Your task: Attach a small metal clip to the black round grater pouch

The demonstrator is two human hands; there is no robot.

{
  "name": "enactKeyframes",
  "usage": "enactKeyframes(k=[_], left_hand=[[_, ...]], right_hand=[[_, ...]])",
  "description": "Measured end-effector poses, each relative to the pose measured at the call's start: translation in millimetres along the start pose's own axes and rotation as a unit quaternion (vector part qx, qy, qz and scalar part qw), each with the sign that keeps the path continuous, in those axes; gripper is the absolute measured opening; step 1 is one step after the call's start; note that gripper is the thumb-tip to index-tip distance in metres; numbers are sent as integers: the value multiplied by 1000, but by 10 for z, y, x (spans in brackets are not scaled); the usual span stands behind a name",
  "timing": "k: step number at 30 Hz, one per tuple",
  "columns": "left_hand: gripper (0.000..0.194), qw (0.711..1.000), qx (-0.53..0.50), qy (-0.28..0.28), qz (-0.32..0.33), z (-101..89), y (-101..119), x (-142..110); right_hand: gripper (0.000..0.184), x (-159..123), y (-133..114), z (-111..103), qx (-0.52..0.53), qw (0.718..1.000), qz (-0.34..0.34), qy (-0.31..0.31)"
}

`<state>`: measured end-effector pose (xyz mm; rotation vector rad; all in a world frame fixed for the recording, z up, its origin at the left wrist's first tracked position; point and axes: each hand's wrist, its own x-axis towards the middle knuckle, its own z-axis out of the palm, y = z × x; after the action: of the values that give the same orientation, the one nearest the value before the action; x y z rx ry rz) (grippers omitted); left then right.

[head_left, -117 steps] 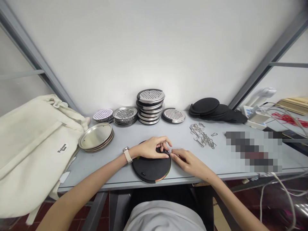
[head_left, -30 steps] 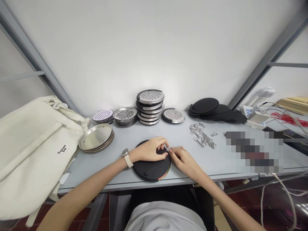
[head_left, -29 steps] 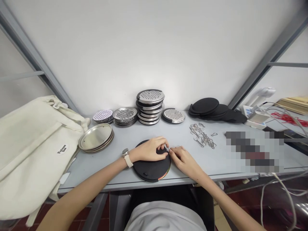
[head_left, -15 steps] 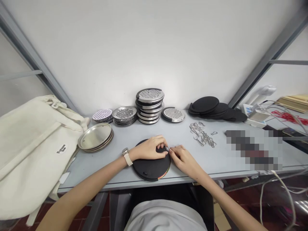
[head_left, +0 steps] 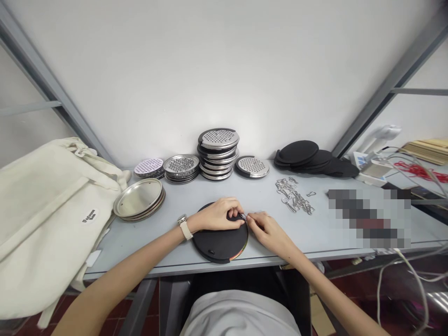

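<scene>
A round black disc [head_left: 220, 245] lies near the table's front edge, with a small slot and a coloured strip along its lower right rim. My left hand [head_left: 221, 215], wearing a watch, rests over the disc's upper part, its thumb and fingers closed at the right rim. Between the hands sits a small metal carabiner clip [head_left: 243, 216]. My right hand [head_left: 268, 231] pinches its outer end with thumb and index finger. The fingers partly hide the clip, so I cannot tell whether it passes through the disc.
A pile of similar clips [head_left: 296, 198] lies right of my hands. Behind stand stacked round graters [head_left: 219, 158], one single grater [head_left: 252, 167] and black discs [head_left: 301, 156]. Metal lids [head_left: 138, 200] and a cream bag [head_left: 52, 224] are on the left. White cables [head_left: 416, 280] hang at right.
My right hand's fingertips have shifted very slightly at the clip. My left hand and the disc stay almost where they were.
</scene>
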<state>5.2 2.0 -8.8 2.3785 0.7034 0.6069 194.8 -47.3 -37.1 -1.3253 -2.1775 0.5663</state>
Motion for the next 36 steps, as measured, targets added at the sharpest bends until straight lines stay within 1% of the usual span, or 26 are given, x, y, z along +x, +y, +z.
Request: enactKeyframes(k=[15, 24, 28, 31, 36], left_hand=[[14, 1000, -28, -8, -6, -7, 3, 1], [15, 999, -40, -11, -13, -6, 10, 3], [15, 1000, -22, -9, -13, -9, 18, 0], [18, 1000, -6, -4, -10, -12, 24, -5], [27, 1000, -8, 7, -8, -30, 50, -11]], right_hand=[[37, -4, 27, -32, 12, 1000, 10, -12], [37, -6, 56, -34, 31, 999, 6, -8], [37, -13, 65, -51, 49, 999, 14, -9], [36, -17, 40, -33, 34, 999, 14, 2], [32, -18, -3, 36, -37, 999, -28, 22]])
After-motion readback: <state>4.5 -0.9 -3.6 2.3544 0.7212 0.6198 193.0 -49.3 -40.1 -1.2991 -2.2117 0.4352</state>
